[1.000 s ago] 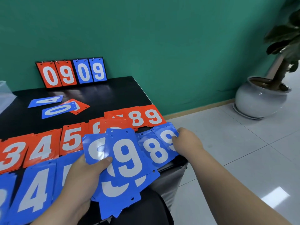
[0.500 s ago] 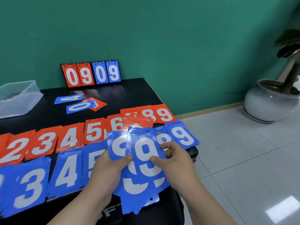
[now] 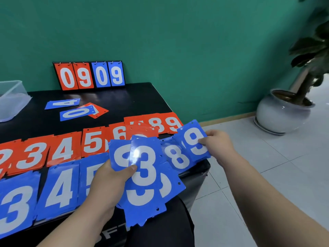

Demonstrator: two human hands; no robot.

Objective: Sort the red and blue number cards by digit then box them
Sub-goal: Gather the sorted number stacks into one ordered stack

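Your right hand (image 3: 219, 148) has left the fan and swung out to 4 o'clock, taking the blue 9 card (image 3: 194, 141) with it, so a blue 3 card (image 3: 144, 175) now tops the fan. Its thumb and fingers pinch the 9 by its right edge, at the right end of the blue row (image 3: 58, 186), just beside the blue 8 (image 3: 176, 157); whether it already lies flat there I cannot tell. Your left hand (image 3: 110, 182), at 7 o'clock, curls round the fanned blue cards, thumb pressed on their faces, over the near edge of the black table (image 3: 124, 102). Behind the blue row runs the red row (image 3: 60, 152). At 10 o'clock stands the scoreboard (image 3: 89, 75), reading 0909. At 9 o'clock sits the clear box (image 3: 12, 100).
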